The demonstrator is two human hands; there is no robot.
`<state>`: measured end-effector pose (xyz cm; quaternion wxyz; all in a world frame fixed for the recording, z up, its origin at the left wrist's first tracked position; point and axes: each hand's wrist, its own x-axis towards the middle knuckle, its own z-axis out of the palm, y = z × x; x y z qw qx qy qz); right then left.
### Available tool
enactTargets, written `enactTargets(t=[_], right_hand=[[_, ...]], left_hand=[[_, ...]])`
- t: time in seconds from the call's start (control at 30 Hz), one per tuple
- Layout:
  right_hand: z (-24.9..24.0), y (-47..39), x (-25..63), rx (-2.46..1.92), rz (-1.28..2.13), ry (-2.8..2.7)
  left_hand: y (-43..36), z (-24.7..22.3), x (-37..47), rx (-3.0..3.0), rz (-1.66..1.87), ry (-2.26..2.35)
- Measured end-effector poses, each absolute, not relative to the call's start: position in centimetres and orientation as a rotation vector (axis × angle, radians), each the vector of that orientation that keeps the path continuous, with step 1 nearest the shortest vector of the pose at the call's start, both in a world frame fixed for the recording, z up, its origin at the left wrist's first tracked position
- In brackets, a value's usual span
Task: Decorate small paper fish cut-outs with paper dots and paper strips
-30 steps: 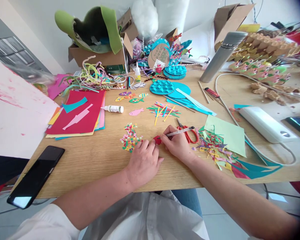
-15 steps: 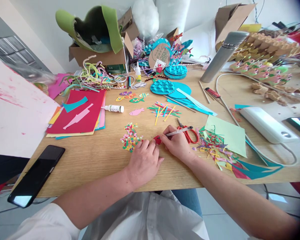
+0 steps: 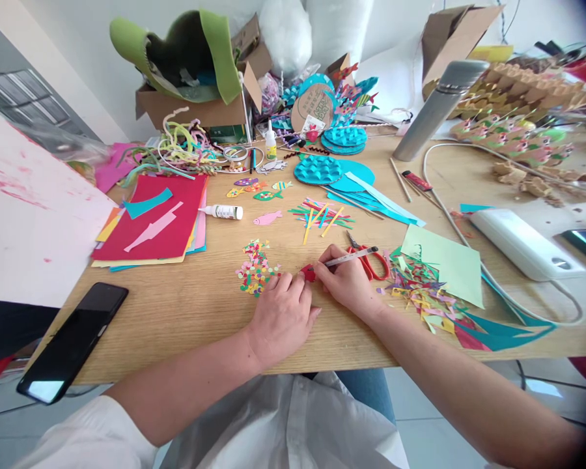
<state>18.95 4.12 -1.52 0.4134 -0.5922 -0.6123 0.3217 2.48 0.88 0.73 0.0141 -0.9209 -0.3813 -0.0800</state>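
My right hand (image 3: 344, 280) grips a slim white pen (image 3: 349, 257), its tip down at a small red paper cutout (image 3: 308, 273). My left hand (image 3: 284, 312) lies flat on the table, fingers stretched out, fingertips at the cutout's near edge; part of the cutout is hidden. Just left of those fingers are loose paper dots (image 3: 254, 270) in many colours. Red-handled scissors (image 3: 371, 260) lie open behind my right wrist. Farther back are a pink paper fish (image 3: 268, 218), several decorated paper fish (image 3: 258, 189) and a pile of thin paper strips (image 3: 320, 215).
Coloured paper sheets (image 3: 151, 221), a glue bottle (image 3: 224, 212) and a black phone (image 3: 73, 342) lie to the left. Paper scraps (image 3: 424, 286), a white power strip (image 3: 522, 244) with its cable, and a grey flask (image 3: 439, 111) stand or lie right. Blue card discs (image 3: 322, 169) lie behind.
Both hands, the pen and the red cutout stay in nearly the same place. The whole view shifts very slightly.
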Motion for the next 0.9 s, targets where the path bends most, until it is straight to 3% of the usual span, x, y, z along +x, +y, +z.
enactTargets(t=[0.9], right_hand=[[-1.73,4.18,19.03,-1.489,0.83,-1.534]], left_hand=[[0.9,0.66,2.45,-2.873,-0.248,-1.189]])
